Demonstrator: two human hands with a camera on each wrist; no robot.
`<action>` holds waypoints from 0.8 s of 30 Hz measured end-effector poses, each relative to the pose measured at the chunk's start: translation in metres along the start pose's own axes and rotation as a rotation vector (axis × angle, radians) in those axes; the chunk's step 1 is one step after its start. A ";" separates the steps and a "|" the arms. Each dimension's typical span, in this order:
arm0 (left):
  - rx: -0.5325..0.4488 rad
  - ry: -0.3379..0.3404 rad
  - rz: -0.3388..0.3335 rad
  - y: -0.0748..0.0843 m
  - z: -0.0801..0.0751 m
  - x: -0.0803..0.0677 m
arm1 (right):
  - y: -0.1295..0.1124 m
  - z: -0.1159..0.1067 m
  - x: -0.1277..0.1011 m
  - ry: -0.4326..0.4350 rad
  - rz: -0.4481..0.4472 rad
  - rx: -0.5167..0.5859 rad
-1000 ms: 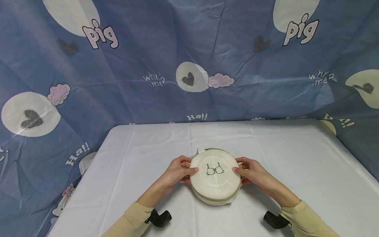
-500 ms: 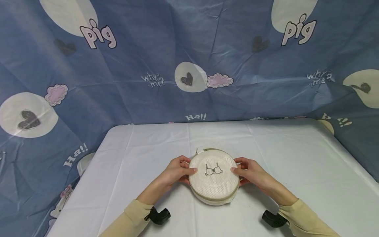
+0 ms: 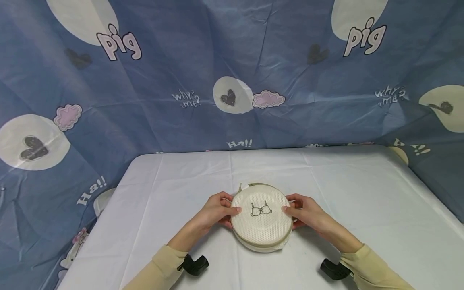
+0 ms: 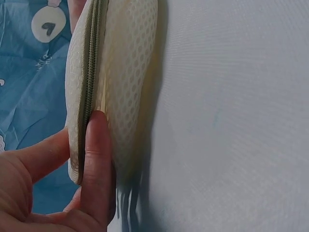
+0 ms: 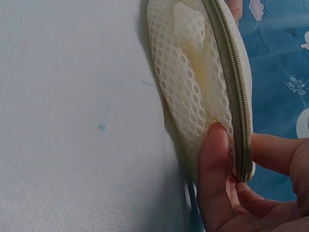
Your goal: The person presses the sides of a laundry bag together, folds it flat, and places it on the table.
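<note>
A round cream mesh bra wash bag (image 3: 262, 225) with a line drawing of a bra on its lid lies near the front middle of the table. My left hand (image 3: 216, 210) pinches its left rim, thumb on top and fingers underneath. On the opposite rim my right hand (image 3: 306, 211) grips in the same manner. An olive zipper (image 4: 90, 63) runs round the side and looks closed along the stretches seen in both wrist views. Below it, the soft mesh wall (image 5: 176, 82) bulges and folds. The zipper pull (image 3: 240, 186) sticks up at the back left. The bag's underside is hidden.
A white cloth (image 3: 174, 181) covers the table. Behind it hangs a blue printed curtain (image 3: 163, 80), which also drops down at the left and right sides. Black wrist cameras (image 3: 195, 266) sit at both cream sleeves, close above the cloth.
</note>
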State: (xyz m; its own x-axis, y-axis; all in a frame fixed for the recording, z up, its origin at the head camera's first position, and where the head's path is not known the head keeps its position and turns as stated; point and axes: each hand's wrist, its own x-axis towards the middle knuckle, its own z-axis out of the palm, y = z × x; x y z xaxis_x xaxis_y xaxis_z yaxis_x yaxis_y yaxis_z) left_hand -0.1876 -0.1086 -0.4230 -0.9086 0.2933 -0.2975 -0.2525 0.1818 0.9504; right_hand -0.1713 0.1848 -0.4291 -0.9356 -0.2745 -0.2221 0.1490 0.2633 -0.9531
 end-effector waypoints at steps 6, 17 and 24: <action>-0.006 0.002 0.007 -0.002 0.001 -0.001 | 0.001 0.001 0.000 0.014 -0.006 -0.004; 0.000 0.027 0.023 0.002 0.001 -0.005 | -0.004 0.004 -0.007 0.096 -0.086 -0.054; 0.169 0.054 0.129 0.012 0.006 -0.014 | -0.016 0.004 -0.015 0.244 -0.358 -0.468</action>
State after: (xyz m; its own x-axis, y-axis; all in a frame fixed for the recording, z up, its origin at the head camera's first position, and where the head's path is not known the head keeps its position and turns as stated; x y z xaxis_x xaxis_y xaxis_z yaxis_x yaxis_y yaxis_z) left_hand -0.1763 -0.1049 -0.4079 -0.9474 0.2743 -0.1647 -0.0776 0.3025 0.9500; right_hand -0.1585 0.1807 -0.4112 -0.9558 -0.2162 0.1991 -0.2901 0.5862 -0.7565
